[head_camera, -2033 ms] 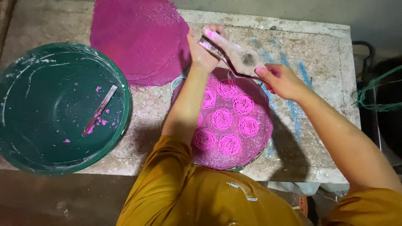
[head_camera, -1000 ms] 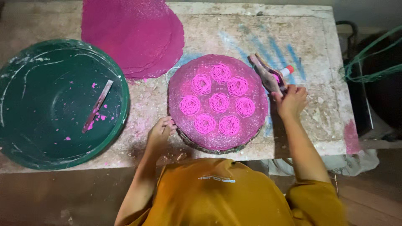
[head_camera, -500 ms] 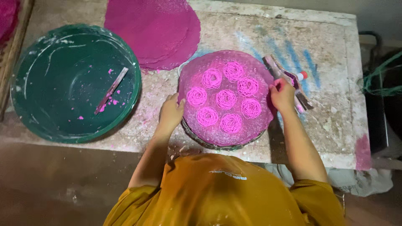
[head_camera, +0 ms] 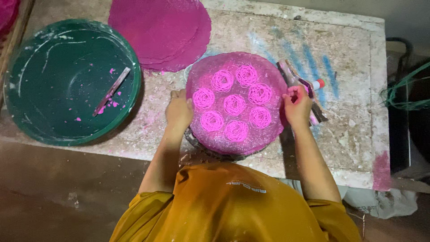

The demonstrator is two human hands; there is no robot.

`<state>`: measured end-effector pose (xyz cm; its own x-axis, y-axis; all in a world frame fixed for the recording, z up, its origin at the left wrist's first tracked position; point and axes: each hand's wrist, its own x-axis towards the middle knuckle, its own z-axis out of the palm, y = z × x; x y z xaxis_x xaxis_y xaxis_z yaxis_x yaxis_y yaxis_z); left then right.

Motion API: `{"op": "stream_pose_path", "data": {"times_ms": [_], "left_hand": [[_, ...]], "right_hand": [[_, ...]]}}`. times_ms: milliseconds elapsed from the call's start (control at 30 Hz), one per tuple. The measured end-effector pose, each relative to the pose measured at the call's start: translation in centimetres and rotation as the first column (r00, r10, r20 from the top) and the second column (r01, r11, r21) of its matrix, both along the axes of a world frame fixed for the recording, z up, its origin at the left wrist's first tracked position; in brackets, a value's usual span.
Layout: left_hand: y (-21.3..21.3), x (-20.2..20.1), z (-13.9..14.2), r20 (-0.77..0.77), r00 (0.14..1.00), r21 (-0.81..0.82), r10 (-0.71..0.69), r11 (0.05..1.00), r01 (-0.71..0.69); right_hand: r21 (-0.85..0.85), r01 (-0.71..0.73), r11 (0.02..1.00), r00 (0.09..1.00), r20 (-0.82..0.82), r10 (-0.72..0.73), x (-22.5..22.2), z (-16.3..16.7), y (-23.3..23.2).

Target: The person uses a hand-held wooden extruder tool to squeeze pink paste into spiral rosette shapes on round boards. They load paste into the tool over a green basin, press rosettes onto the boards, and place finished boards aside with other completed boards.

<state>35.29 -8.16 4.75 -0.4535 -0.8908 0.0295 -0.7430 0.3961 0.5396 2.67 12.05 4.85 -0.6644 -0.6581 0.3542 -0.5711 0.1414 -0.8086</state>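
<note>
A round pink woven tray (head_camera: 268, 134) sits on the table's near half and carries several bright pink noodle spirals (head_camera: 234, 104). My left hand (head_camera: 179, 112) grips the tray's left rim. On the opposite rim, my right hand (head_camera: 298, 105) closes over the edge, its fingers stained pink. A metal noodle press (head_camera: 291, 78) with pink residue lies on the table just beyond my right hand, touching nothing I hold.
A large green basin (head_camera: 67, 80) with a pink-smeared stick (head_camera: 111, 91) stands at the left. A stack of pink round mats (head_camera: 161, 29) lies at the back. The stained stone table (head_camera: 358, 112) ends at the right, where green cord (head_camera: 403, 89) hangs.
Both hands held the press over the tray two seconds ago. The press now lies on the table at the right, and my hands have moved to the tray's two sides.
</note>
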Motion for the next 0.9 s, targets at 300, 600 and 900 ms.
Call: {"op": "stream_pose_path", "data": {"times_ms": [300,600,900], "left_hand": [[0.7,-2.8,1.2,-0.011,0.999,-0.112,0.035,0.993,-0.036],[0.3,-4.9,0.7,0.160,0.979,-0.007,0.123,0.992,-0.124],[-1.0,-6.1,-0.7,0.108,0.985,-0.174,0.135,0.978,-0.115]], "right_hand": [[0.097,-0.141,0.985,0.933,0.346,0.099,-3.6,-0.7,0.3],[0.229,-0.176,0.957,0.976,0.168,0.139,-5.6,-0.9,1.0],[0.228,-0.153,0.962,0.963,0.252,0.094,-6.5,-2.4,1.0]]}}
